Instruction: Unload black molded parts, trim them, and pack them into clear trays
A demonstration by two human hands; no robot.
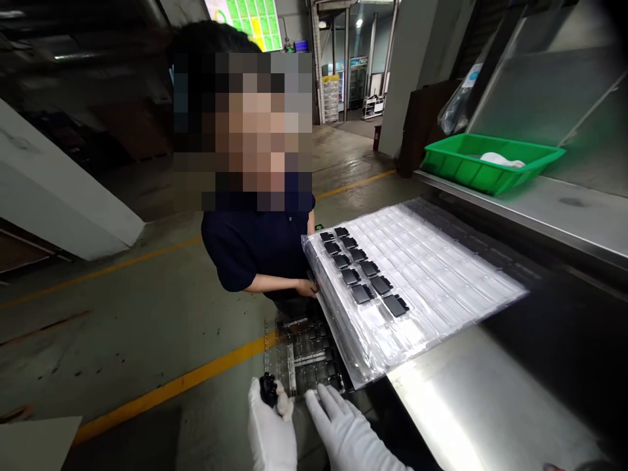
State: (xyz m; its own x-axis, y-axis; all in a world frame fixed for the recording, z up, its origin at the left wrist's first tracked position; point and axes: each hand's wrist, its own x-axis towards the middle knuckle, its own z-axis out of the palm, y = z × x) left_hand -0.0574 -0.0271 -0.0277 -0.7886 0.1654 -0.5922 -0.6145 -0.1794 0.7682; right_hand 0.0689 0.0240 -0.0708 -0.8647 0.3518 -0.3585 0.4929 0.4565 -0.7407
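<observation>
Left grip (273, 428) is closed around small black parts (267, 388); right grip (342, 422) is open, fingers extended, near transparent compartment tray (307, 360)

We record, at the near edge, one left hand (273, 425), white-gloved, fingers curled inward. To its right, apart, we record one right hand (344, 422), white-gloved, back uppermost, fingers extended toward the far left.

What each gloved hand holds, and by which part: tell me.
The left hand holds a cluster of small black pieces; exactly where it grips them can't be told. The right hand, fingers outstretched, shows nothing held.
</observation>
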